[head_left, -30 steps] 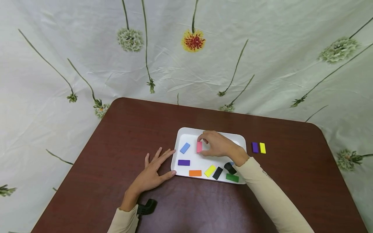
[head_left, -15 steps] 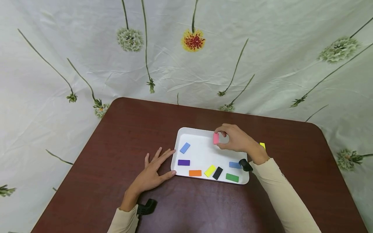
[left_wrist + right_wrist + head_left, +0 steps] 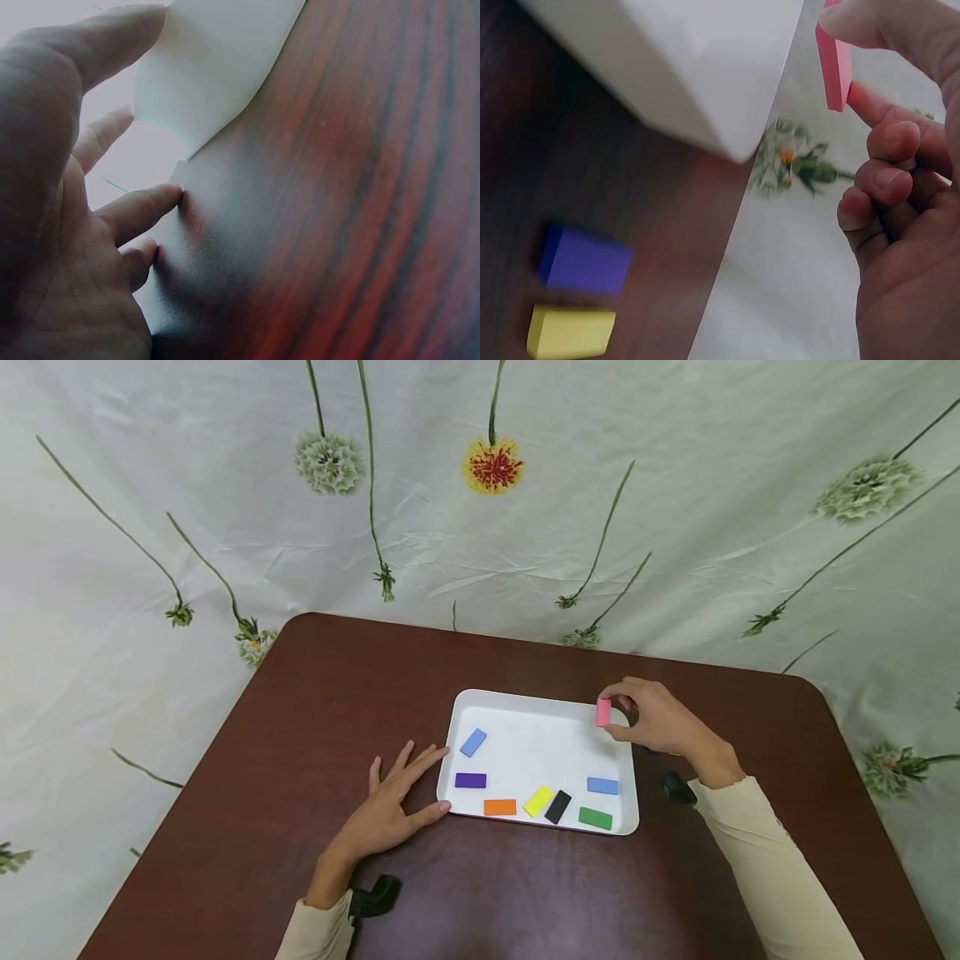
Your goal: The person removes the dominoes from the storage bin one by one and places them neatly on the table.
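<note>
Between thumb and forefinger my right hand [image 3: 660, 717] pinches a pink block [image 3: 603, 712] above the tray's far right corner. In the right wrist view the same pink block [image 3: 835, 67] is held clear of the white tray [image 3: 705, 67]. My left hand [image 3: 386, 817], fingers spread and fairly straight, touches the left edge of the white tray [image 3: 525, 700]. Inside the tray lie a light blue block [image 3: 473, 742], a purple block [image 3: 471, 781], an orange block [image 3: 500, 807], a yellow block [image 3: 538, 801], a black block [image 3: 558, 807], a green block [image 3: 596, 818] and another blue block [image 3: 602, 786].
On the table to the right of the tray lie a purple block [image 3: 589, 259] and a yellow block [image 3: 574, 331], mostly covered by the right hand in the head view. The dark red-brown table [image 3: 360, 677] meets a flower-printed cloth [image 3: 420, 510] behind.
The right hand has lifted the pink block from the middle of the tray and carried it rightward to the far right corner. The left hand stays in place at the tray's edge.
</note>
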Tool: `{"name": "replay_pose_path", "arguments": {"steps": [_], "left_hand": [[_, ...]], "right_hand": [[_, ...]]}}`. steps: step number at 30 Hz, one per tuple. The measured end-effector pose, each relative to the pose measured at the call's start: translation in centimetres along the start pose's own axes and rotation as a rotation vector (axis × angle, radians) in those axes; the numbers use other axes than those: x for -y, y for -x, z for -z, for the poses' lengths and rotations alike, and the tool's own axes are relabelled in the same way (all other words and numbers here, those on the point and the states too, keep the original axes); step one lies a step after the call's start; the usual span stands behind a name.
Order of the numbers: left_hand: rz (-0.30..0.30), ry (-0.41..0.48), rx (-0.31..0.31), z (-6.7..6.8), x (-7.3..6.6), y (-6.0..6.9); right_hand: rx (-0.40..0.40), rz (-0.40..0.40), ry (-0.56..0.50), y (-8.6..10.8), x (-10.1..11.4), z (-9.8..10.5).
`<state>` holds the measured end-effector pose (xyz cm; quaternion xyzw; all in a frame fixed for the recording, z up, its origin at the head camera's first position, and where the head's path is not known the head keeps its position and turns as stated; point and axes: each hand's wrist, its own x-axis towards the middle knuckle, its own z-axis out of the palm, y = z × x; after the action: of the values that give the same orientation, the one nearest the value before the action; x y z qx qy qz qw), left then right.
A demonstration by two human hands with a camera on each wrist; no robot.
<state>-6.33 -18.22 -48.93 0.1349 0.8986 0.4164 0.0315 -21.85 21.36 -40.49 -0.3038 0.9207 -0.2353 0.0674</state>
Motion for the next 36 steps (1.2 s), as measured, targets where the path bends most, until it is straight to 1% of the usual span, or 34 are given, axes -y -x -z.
{"name": "replay_pose_path", "arguments": {"steps": [7, 15, 23, 29, 36], "left_hand": [[0.002, -0.003, -0.005, 0.1, -0.1, -0.1], [0.004, -0.010, -0.003, 0.0, -0.1, -0.2], [0.007, -0.003, -0.002, -0.1, -0.1, -0.1], [0.011, 0.000, -0.003, 0.0, -0.1, 0.0], [0.017, -0.011, -0.004, 0.0, -0.1, 0.0]], "right_hand": [[-0.032, -0.005, 0.055, 1.8, -2.2, 1.7], [-0.044, -0.072, 0.096, 4.7, -5.1, 2.7], [-0.020, -0.155, 0.095, 7.1, -7.0, 2.9], [-0.014, -0.157, 0.112, 8.1, -8.3, 2.7], [0.025, -0.181, 0.086, 8.7, -9.4, 2.3]]}}
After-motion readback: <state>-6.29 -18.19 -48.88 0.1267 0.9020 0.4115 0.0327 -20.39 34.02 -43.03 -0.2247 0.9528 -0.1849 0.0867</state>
